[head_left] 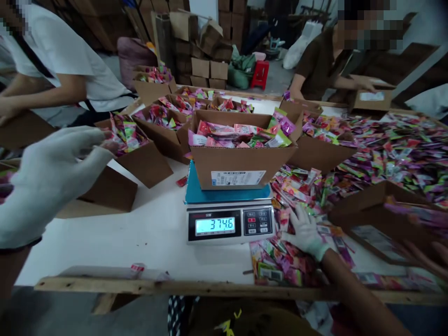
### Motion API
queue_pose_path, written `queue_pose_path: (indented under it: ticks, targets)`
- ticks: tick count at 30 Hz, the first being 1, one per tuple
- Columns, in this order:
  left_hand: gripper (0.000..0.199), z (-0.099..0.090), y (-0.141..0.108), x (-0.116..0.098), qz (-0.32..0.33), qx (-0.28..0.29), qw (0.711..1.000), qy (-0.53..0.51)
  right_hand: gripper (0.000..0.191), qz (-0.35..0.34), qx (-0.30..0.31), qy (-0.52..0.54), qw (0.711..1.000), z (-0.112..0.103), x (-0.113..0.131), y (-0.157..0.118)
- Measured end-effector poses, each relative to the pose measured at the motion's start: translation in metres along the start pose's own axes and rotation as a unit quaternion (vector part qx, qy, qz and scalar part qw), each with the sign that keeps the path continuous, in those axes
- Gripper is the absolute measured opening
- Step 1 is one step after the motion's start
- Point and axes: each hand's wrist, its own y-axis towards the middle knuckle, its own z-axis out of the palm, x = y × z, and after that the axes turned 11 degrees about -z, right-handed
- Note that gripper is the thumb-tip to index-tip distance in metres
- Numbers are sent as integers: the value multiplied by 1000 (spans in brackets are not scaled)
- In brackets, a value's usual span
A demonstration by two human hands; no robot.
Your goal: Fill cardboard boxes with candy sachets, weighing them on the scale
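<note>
white table, packets beneath right grip

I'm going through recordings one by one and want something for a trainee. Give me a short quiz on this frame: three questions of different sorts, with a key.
1. Open question: What stands on the scale?
2. True or false: The camera wearer's right hand is pressing the scale's keypad.
3. Fill the gap: The scale's lit display shows the digits ____.

Key:
1. An open cardboard box filled with colourful packets, with a printed label on its front.
2. False. It is at the loose packets beside the scale.
3. 3746.
</note>
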Motion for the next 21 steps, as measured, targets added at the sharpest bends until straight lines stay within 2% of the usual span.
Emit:
queue_pose_path:
  ticks: [2, 5, 8, 11, 13, 16, 18, 19, 21]
  targets:
    - [62, 3, 1, -30, 1, 7, 999, -49, 64, -2, -27, 11, 1000, 7, 5, 3]
    - [55, 9, 2, -56, 45, 14, 993, -113, 47, -37, -22, 40, 998, -9, 3, 22]
    - [46, 13, -2, -62, 96, 28, 987, -127, 45, -64, -6, 57, 996, -33, -4, 41]
    - [44, 12, -9, -55, 105, 26, 988, -108, 41, -67, -5, 58, 996, -70, -6, 56]
    - [49, 9, -13, -49, 91, 21, 991, -96, 41, -71, -25, 61, 995, -112, -3, 65]
    - [57, 4, -14, -40, 58, 32, 994, -85, 45, -141, -75, 85, 984, -203, 20, 80]
    - [58, 3, -13, -38, 42, 41, 995, -80, 44, -213, -100, 87, 968, -269, 52, 94]
    - [58, 4, -12, -38, 40, 43, 995, -79, 45, -242, -111, 57, 962, -297, 75, 103]
    - [58, 7, -12, -40, 57, 44, 994, -77, 45, -303, -132, 4, 944, -334, 129, 126]
